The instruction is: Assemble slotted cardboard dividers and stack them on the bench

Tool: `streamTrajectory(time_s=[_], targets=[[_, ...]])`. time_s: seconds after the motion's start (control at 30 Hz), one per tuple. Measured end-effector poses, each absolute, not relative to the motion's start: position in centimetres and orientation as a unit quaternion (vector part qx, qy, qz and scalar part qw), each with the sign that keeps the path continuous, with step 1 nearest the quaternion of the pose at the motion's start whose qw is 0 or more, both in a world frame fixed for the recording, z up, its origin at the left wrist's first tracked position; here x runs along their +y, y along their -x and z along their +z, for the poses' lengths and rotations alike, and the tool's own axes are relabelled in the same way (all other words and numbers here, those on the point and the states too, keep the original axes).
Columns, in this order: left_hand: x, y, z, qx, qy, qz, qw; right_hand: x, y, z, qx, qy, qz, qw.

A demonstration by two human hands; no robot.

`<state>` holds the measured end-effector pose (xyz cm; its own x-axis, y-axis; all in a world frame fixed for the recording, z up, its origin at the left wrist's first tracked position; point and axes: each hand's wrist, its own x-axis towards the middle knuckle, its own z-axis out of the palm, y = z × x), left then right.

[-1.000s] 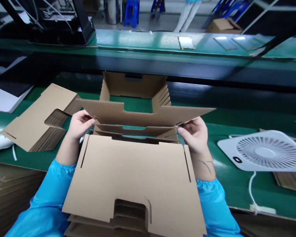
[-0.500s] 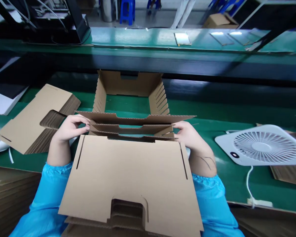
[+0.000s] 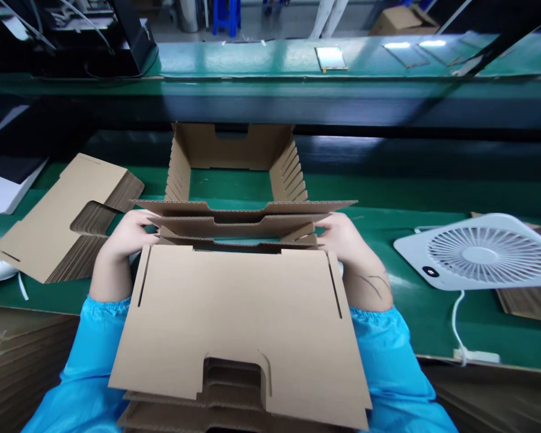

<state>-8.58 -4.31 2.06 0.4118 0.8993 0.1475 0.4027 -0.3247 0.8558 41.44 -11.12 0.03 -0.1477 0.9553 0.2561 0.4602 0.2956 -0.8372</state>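
Observation:
A cardboard frame (image 3: 234, 147) with slotted side walls stands upright on the green bench, and several cardboard dividers cross its near part. My left hand (image 3: 130, 234) has its fingers closed at the left end of a cardboard divider (image 3: 238, 227), second from the far side. At that divider's right end, my right hand (image 3: 345, 240) closes likewise; its fingertips are partly hidden. Just beyond stands another cross divider (image 3: 238, 211). Nearest me, a large notched cardboard sheet (image 3: 243, 307) slopes down between my forearms, with more sheets beneath it.
To the left lies a stack of notched cardboard sheets (image 3: 67, 210). A white fan (image 3: 482, 252) with a cable rests on the right, over more cardboard (image 3: 527, 304). Behind the frame, a raised green ledge (image 3: 252, 57) carries thin glassy panels (image 3: 331, 58).
The divider between my hands has shifted away from me, closer to the one beyond, and shows more of its face. Both hands have moved slightly with it. The whole view has also shifted a little.

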Motion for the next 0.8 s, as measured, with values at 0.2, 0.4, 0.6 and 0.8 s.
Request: streamTrajectory(time_s=[0.2,0.4,0.6,0.8], targets=[[-4.3,8.8,1.1,0.430,-0.696,0.434,0.378,-11.3,-42.0,-0.3,-0.679,0.528,0.243,0.448],[-4.4,8.3,1.3,0.408,-0.685,0.436,0.418,-11.4,-42.3,-0.4,-0.652,0.515,0.212,0.515],[-4.3,8.0,2.2,0.428,-0.714,0.324,0.449,-11.4,-42.0,0.3,-0.678,0.529,0.344,0.378],[-4.5,8.4,2.0,0.425,-0.733,0.369,0.382,-11.6,-42.5,0.3,-0.680,0.511,0.310,0.426]])
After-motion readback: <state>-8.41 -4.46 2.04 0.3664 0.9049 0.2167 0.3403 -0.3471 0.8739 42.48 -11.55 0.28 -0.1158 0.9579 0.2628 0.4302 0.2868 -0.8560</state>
